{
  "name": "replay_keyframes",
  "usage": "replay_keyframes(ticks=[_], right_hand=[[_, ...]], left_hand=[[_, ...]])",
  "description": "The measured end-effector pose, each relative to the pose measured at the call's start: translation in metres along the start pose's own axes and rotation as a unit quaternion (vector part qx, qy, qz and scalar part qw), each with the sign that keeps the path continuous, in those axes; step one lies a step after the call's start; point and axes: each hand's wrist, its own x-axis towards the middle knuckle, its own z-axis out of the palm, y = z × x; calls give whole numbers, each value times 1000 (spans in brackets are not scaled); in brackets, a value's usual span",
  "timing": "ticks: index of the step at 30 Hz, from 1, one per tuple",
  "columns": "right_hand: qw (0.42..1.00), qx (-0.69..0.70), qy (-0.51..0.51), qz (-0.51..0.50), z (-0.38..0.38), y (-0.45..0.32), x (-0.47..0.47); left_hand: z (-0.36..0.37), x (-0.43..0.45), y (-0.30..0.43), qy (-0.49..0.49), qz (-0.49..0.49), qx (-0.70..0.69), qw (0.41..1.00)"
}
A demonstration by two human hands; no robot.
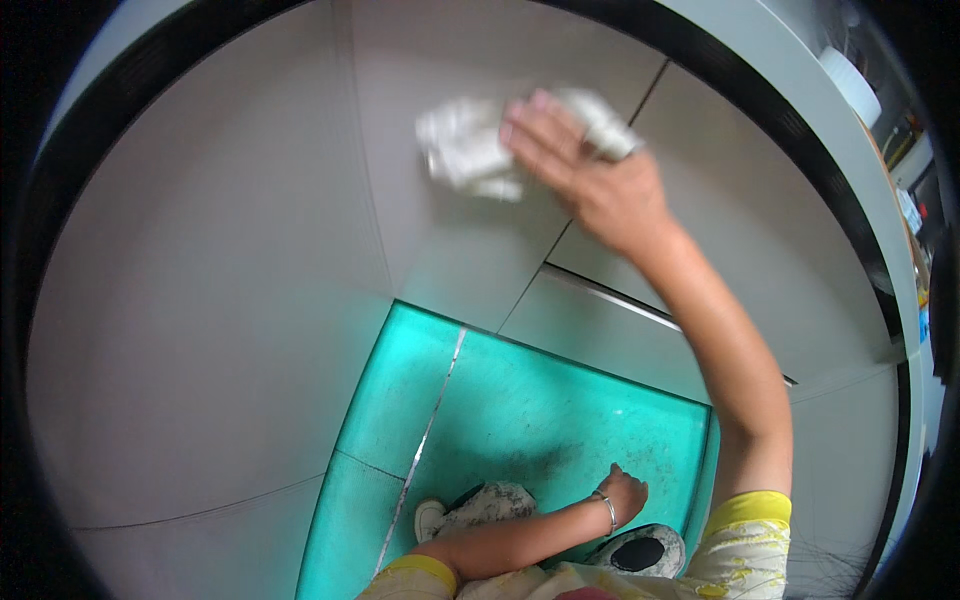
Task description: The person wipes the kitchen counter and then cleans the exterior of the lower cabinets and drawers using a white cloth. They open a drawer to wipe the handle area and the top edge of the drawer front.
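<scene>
My right hand [592, 169] is stretched forward over a pale grey panel [450, 247], holding a crumpled white cloth [469, 150]. Part of the cloth spreads out beyond the fingertips, and another fold sticks out by the thumb side. Both hand and cloth are blurred. Low in front of my body, my left hand [625, 495] is loosely closed with nothing visible in it. A silver bangle [606, 510] circles that wrist. Below it are my knees in patterned grey trousers [491, 499].
Grey panels surround the green floor [540, 397]. A metal strip [611, 296] runs along a panel seam beneath my right forearm. A black band [810, 161] borders the panels above. Beyond the pale ledge [787, 45], a white round object [850, 86] and small items stand at right.
</scene>
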Motion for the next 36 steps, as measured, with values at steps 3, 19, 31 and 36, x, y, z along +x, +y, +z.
replay_keyframes(ticks=[3,19,31,36], right_hand=[[991,-94,92,34,-8,3,43],[987,-25,-126,-96,83,-72,61],[978,-94,-157,-99,88,-87,-3],[997,34,-33,-62,78,-74,-22]], left_hand=[[20,7,2,32,17,25,999],[-11,-7,-1,-14,-21,-63,998],[1,-15,22,-204,124,32,970],[-4,-9,11,-227,76,29,971]])
